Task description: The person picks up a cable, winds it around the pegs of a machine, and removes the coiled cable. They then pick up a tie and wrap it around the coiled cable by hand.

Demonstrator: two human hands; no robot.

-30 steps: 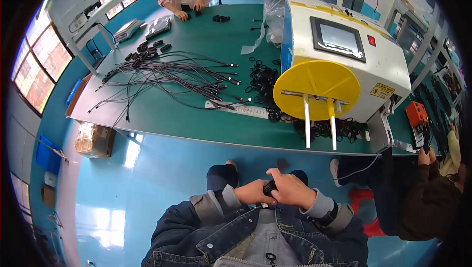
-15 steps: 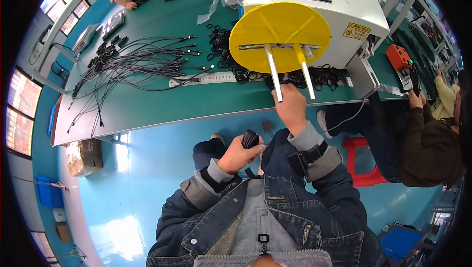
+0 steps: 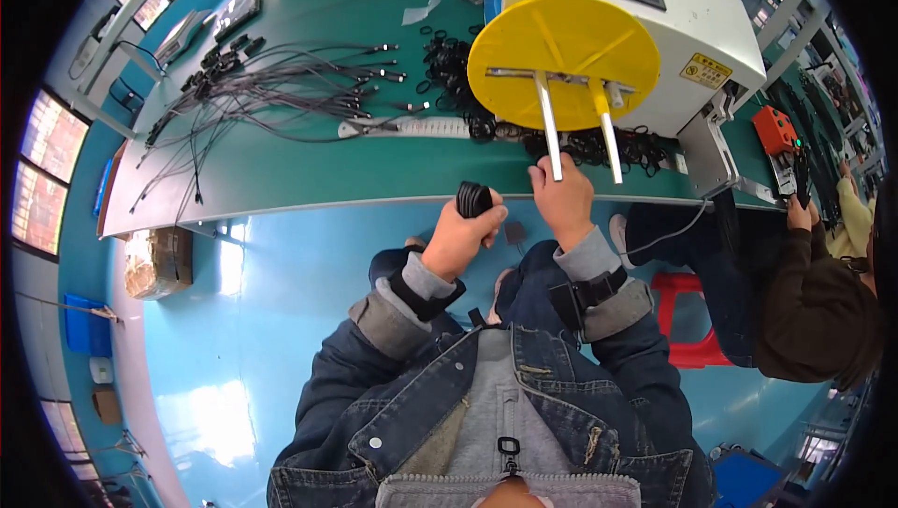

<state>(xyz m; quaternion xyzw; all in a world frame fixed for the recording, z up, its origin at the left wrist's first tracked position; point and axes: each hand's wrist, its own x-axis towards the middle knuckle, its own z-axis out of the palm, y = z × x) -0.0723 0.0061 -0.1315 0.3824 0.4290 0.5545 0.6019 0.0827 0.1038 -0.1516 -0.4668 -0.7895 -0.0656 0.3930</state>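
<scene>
My left hand point(image 3: 459, 239) is closed around a coiled black cable point(image 3: 474, 200), held upright just off the table's front edge. To its right, at that edge, is my right hand point(image 3: 565, 201), its fingers drawn together beneath the metal rods of a yellow winding disc point(image 3: 564, 36). Whatever is between those fingers, if anything, is too small or hidden to name. Behind the fingertips lies a heap of small black rings point(image 3: 633, 152), partly covered by the disc and rods. The two hands are apart.
Loose black cables point(image 3: 271, 96) spread over the green table point(image 3: 309, 181) at left. A ruler strip point(image 3: 412, 127) runs towards the white machine point(image 3: 645, 68). Co-workers sit at right and stand at the far left. A red stool point(image 3: 687, 321) is at right; a pedal point(image 3: 514, 232) lies on the floor.
My left hand has risen forward to the table edge with the coiled cable. My right hand has drawn back slightly from the black rings. The whole view has shifted a little.
</scene>
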